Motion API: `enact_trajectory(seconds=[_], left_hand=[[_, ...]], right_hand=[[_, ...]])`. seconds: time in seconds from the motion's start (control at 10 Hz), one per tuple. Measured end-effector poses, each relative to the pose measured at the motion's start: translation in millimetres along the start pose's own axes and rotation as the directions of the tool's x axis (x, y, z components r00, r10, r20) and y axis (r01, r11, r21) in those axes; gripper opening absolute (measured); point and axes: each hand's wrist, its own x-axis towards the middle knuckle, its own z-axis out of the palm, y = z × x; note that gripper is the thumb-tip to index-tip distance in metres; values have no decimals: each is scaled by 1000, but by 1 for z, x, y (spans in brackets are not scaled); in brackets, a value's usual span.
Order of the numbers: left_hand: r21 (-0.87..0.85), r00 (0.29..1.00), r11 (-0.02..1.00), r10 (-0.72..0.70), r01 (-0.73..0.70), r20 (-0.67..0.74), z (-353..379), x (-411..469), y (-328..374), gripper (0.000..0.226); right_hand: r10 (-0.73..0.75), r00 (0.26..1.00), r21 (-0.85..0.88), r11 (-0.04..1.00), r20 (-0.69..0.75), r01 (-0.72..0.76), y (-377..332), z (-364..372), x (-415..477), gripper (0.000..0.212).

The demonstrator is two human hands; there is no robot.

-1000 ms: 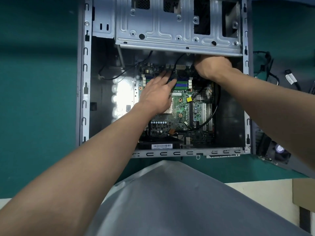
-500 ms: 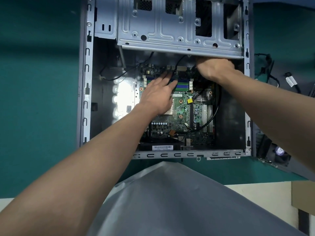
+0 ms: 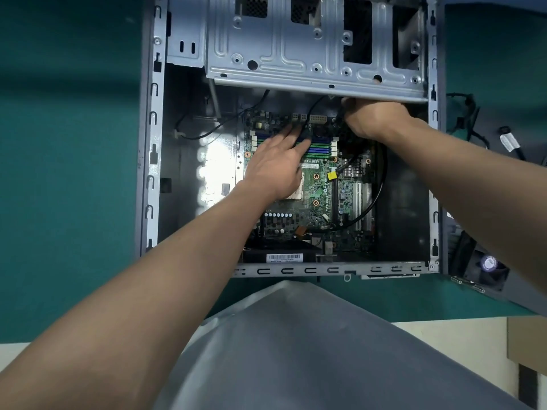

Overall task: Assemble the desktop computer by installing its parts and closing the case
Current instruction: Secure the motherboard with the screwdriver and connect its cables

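Head view: open grey metal computer case (image 3: 151,173) at 12 o'clock. Left hand (image 3: 275,167) lies flat, fingers straight, on its green motherboard (image 3: 319,184); at 1 o'clock right hand (image 3: 373,119) pinches a thin black cable (image 3: 340,118) in curled fingers.

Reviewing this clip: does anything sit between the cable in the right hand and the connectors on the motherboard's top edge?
Nothing visible blocks it. The right hand appears to pinch the black cable right at the top edge of the motherboard. The drive cage overhangs just above, crowding it. The left hand lies flat on the RAM slots, off to the side.
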Motion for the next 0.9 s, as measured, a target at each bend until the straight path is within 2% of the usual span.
enact_trajectory(seconds=[0.4, 0.5, 0.6, 0.8, 0.9], left_hand=[[4, 1000, 1000, -14, 14, -4, 2, 2, 2, 62], [10, 1000, 1000, -9, 9, -10, 2, 2, 2, 63], [8, 1000, 1000, -3, 3, -12, 1, 2, 1, 62], [8, 1000, 1000, -3, 3, -10, 1, 1, 2, 63], [8, 1000, 1000, -6, 6, -9, 1, 1, 2, 62]], right_hand=[[-42, 999, -58, 997, -10, 42, -5, 0, 2, 37], [-96, 991, -10, 995, -89, 95, -10, 1, 11, 35], [-97, 988, 6, 995, -122, 98, -13, 1, 9, 36], [-55, 998, -59, 997, -40, 52, -16, 3, 9, 40], [-36, 996, -57, 998, -83, 32, -16, 6, 14, 40]])
